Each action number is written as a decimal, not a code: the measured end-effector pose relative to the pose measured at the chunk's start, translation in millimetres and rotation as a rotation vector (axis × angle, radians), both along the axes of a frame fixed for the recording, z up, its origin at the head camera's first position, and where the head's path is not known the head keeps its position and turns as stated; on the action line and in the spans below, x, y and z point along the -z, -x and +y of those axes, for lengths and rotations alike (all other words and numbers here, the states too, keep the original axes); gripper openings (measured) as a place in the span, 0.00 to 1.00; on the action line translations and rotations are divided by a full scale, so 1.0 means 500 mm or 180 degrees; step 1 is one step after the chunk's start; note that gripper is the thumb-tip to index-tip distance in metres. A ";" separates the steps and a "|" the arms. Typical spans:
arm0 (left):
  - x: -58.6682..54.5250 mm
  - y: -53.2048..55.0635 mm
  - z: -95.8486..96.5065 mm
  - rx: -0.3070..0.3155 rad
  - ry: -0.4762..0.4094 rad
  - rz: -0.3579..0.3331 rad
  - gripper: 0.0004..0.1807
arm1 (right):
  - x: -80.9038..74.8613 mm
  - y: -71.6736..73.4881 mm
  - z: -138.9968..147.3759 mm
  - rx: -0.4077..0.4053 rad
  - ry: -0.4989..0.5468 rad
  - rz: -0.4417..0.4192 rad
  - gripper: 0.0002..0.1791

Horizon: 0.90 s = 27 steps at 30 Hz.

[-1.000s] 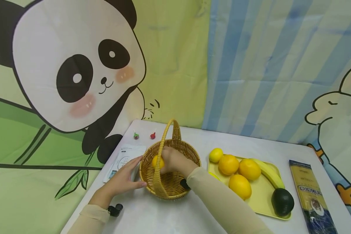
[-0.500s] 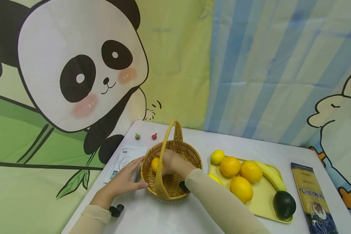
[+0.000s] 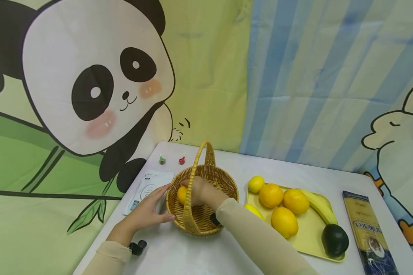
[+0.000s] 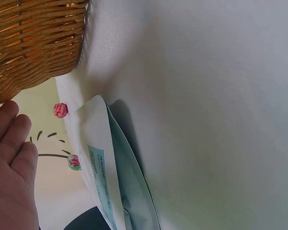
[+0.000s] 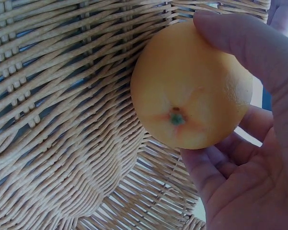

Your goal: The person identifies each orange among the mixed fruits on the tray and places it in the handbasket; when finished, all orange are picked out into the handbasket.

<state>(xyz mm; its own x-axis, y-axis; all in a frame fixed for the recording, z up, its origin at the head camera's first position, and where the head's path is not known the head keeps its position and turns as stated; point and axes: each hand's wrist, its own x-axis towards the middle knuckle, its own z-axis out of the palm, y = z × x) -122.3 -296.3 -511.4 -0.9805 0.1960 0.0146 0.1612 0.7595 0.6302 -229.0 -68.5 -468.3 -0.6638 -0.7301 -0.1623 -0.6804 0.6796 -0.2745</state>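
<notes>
My right hand [image 3: 202,191] pinches the orange [image 5: 189,84] between thumb and curled fingers, inside the basket [image 3: 229,187] beside its left wall. The orange is round and yellow-orange, its green stem scar [image 5: 176,118] edged with reddish streaks. My left hand [image 3: 146,214], fingers straight and thumb spread, touches the basket's left outer side.

Panda-printed green-and-yellow backdrop [image 3: 210,76], blue-striped fabric panel [image 3: 309,88], white-covered table [image 3: 192,259], soft even light
</notes>
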 end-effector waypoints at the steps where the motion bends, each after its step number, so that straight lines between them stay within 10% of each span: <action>1: 0.000 0.000 0.001 -0.0005 0.0005 -0.0012 0.66 | 0.000 -0.001 0.000 0.0009 -0.0011 -0.0004 0.41; 27: -0.003 0.001 0.003 -0.0006 0.0031 -0.0012 0.65 | -0.072 -0.001 0.087 0.0280 0.0529 0.0063 0.48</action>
